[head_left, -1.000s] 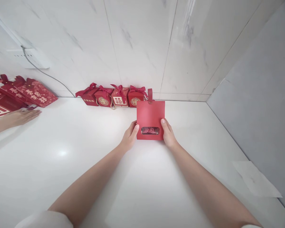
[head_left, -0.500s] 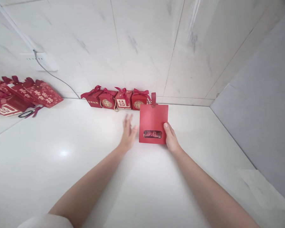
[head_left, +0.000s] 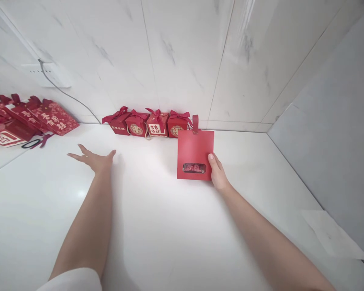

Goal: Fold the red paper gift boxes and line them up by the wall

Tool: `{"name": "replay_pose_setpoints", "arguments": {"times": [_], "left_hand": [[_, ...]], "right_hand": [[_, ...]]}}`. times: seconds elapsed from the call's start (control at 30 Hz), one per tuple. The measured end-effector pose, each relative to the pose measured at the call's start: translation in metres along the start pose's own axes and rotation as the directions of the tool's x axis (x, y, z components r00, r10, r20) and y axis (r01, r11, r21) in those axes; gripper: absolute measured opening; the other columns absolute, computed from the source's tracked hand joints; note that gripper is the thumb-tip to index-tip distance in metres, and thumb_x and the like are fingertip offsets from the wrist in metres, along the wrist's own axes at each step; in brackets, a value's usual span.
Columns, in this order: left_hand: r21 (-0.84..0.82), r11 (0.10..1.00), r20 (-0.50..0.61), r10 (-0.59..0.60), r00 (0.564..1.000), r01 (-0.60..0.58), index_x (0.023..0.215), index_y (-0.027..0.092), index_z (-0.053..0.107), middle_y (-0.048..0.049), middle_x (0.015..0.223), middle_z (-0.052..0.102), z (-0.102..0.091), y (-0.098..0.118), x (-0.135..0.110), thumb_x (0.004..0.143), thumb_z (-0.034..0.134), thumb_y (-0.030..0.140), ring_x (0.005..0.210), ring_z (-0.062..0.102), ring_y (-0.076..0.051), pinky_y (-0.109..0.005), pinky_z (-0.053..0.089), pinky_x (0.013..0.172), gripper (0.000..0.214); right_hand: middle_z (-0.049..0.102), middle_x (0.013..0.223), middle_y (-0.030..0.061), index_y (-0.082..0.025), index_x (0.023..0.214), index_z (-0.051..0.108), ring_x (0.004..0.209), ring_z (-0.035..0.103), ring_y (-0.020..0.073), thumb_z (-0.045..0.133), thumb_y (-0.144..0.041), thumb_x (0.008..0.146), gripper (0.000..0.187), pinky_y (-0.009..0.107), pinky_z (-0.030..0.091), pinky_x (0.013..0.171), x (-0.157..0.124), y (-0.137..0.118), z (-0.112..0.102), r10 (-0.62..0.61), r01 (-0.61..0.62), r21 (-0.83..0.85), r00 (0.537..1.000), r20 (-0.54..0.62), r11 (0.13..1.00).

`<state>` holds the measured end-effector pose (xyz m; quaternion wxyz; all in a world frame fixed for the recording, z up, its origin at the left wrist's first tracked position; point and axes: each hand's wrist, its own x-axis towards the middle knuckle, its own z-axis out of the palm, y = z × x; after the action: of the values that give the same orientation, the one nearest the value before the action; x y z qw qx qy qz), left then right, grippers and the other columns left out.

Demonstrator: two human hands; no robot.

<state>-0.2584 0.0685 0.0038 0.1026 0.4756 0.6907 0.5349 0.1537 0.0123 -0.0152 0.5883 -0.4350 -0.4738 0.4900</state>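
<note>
The right hand (head_left: 219, 173) holds the red bag (head_left: 195, 147) by its right side, the thumb pressed on the front face and the other fingers behind it, mostly hidden. The bag is near the middle of the surface (head_left: 157, 226), its front facing the wearer, with the window (head_left: 194, 168) low on that face and the loop (head_left: 195, 123) standing up at the top. In this view it overlaps the last of four boxes (head_left: 138, 124) lined up by the wall (head_left: 182, 60); whether it touches that box, I cannot tell.

The left hand (head_left: 98, 160) is empty, its fingers spread wide, well apart from the bag. It is nearest the pile (head_left: 57, 118) of red bags and boxes, with a dark ring (head_left: 31, 144) lying just in front of that.

For a steady one-handed hold, the right grip should stay firm but light, as the walls look like thin card and would probably crease under a hard pinch. The thumb sits well where it is, at the edge and clear of the window. With no support on the left side, the bag could swing or twist, so a level wrist matters. The left fingers do best to keep clear of the boxes' bows, which could snag.
</note>
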Motion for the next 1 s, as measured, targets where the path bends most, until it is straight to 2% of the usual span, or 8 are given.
{"name": "replay_pose_setpoints", "arguments": {"times": [0.1,0.2,0.3,0.4,0.53,0.67,0.77,1.0], "left_hand": [[-0.023,1.0,-0.23,-0.01,0.973,0.005,0.152,0.024,-0.003,-0.0194,0.149,-0.038,0.001,0.003,-0.003,0.065,0.083,0.043,0.14,0.025,-0.045,-0.055,0.04,0.103,0.124],[-0.124,0.989,-0.275,-0.114,0.955,0.082,0.148,0.013,0.024,-0.0228,0.152,0.021,0.005,0.0,0.004,0.071,0.078,0.034,0.126,0.05,-0.033,-0.044,0.05,0.096,0.097],[-0.14,0.97,-0.227,-0.227,0.947,0.199,0.115,0.004,0.06,-0.0147,0.105,0.065,0.011,-0.006,0.013,0.081,0.064,0.026,0.099,0.067,-0.024,-0.041,0.051,0.095,0.041],[-0.083,0.978,-0.242,-0.208,0.948,0.194,0.111,0.006,0.063,-0.0152,0.108,0.066,0.012,-0.007,0.015,0.08,0.064,0.023,0.106,0.065,-0.025,-0.042,0.049,0.097,0.035],[0.007,0.993,-0.332,-0.107,0.937,0.116,0.142,0.016,0.039,-0.0186,0.154,0.027,0.011,-0.002,0.011,0.062,0.083,0.029,0.143,0.029,-0.029,-0.044,0.033,0.114,0.093],[-0.073,0.993,-0.252,-0.109,0.961,0.093,0.107,0.008,0.065,-0.0146,0.113,0.065,0.013,-0.002,0.011,0.078,0.066,0.039,0.112,0.06,-0.026,-0.04,0.044,0.103,0.042],[-0.013,0.993,-0.291,-0.116,0.95,0.117,0.1,0.01,0.066,-0.0099,0.101,0.066,0.014,-0.007,0.014,0.08,0.062,0.037,0.101,0.062,-0.023,-0.04,0.046,0.099,0.033],[0.079,0.983,-0.547,-0.097,0.832,0.167,0.144,0.008,0.017,-0.0239,0.153,0.013,0.008,-0.016,0.013,0.079,0.068,0.04,0.147,0.01,-0.029,-0.041,0.017,0.119,0.089]], "right_hand": [[0.065,0.128,0.004,-0.025,0.119,0.061,0.119,0.059,0.0264,0.047,-0.064,0.088,0.052,0.04,0.045,0.101,0.0,0.0,0.0,-0.003,0.003,-0.007,1.0,0.0,1.0],[0.064,0.129,0.004,-0.025,0.117,0.062,0.12,0.058,0.0265,0.047,-0.065,0.088,0.052,0.04,0.045,0.102,0.0,0.0,-0.001,-0.003,0.003,-0.015,1.0,0.003,1.0],[0.064,0.129,0.0038,-0.024,0.119,0.061,0.119,0.058,0.0264,0.047,-0.064,0.089,0.052,0.039,0.045,0.102,0.0,0.0,-0.001,0.004,-0.004,-0.002,1.0,0.006,1.0],[0.064,0.129,0.0035,-0.025,0.118,0.061,0.118,0.058,0.0262,0.048,-0.063,0.089,0.05,0.04,0.045,0.102,-0.002,0.0,-0.001,0.015,-0.015,0.003,1.0,0.005,1.0],[0.064,0.128,0.0043,-0.025,0.118,0.061,0.116,0.059,0.0269,0.047,-0.063,0.089,0.05,0.042,0.046,0.1,-0.004,0.0,0.001,0.027,-0.027,0.019,1.0,0.005,0.999],[0.065,0.127,0.0042,-0.025,0.117,0.061,0.116,0.059,0.0272,0.046,-0.065,0.089,0.051,0.042,0.046,0.1,-0.004,-0.001,0.001,0.034,-0.034,-0.008,0.999,0.006,0.999],[0.065,0.127,0.0039,-0.025,0.116,0.061,0.117,0.059,0.0271,0.045,-0.066,0.089,0.052,0.042,0.046,0.1,-0.004,-0.001,0.001,0.022,-0.022,-0.025,1.0,0.02,0.999],[0.066,0.124,0.0043,-0.025,0.114,0.061,0.116,0.059,0.0272,0.045,-0.063,0.09,0.048,0.043,0.046,0.1,-0.004,0.0,0.001,0.019,-0.019,-0.014,1.0,0.008,1.0]]}}
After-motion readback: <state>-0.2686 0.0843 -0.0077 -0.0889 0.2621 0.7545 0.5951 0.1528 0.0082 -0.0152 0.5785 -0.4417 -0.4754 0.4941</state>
